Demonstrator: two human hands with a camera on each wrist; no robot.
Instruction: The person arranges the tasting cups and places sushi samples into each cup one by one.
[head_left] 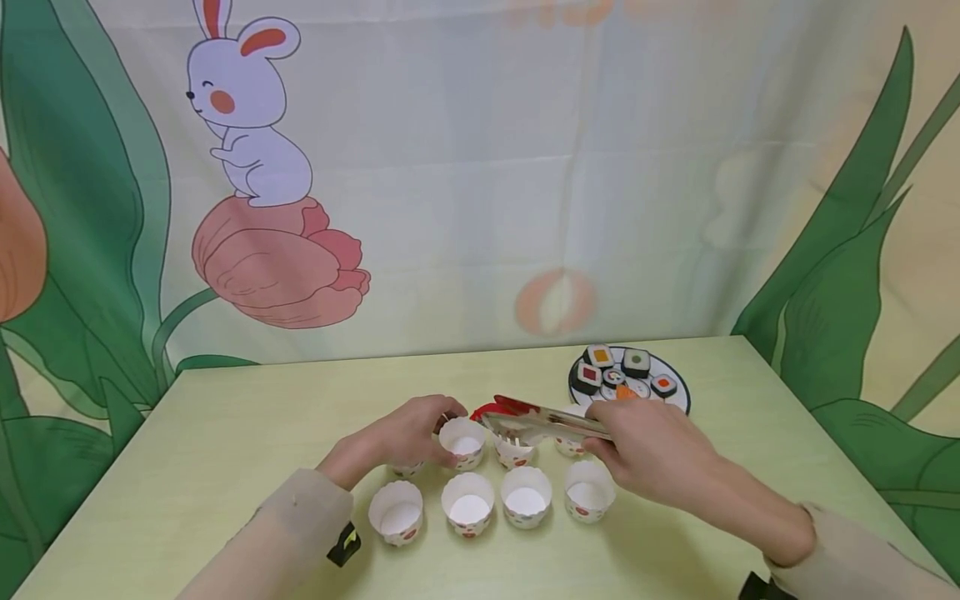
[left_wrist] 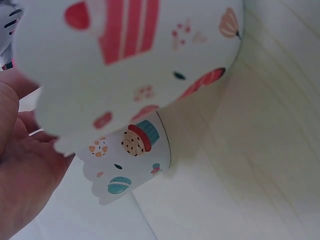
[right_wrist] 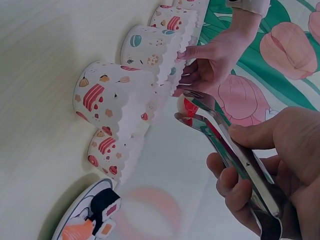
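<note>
My left hand (head_left: 420, 429) holds a white paper baking cup (head_left: 462, 442) in the back row, thumb and fingers curled around its sides. My right hand (head_left: 660, 446) grips metal tongs (head_left: 562, 422), which reach left over the back-row cups. Between the tong tips is a small red and white piece (right_wrist: 189, 107), its exact kind unclear. A neighbouring cup (head_left: 514, 452) stands below the tongs. In the left wrist view, a printed cup (left_wrist: 130, 160) with a cupcake picture stands near my fingers, partly behind a closer cup.
Several more cups stand in a front row, among them a cup (head_left: 397, 512) at the left and another (head_left: 588, 492) at the right. A round plate (head_left: 678, 392) with several sushi pieces (head_left: 637, 362) lies at the back right. A printed curtain (head_left: 450, 208) hangs behind the table (head_left: 247, 442).
</note>
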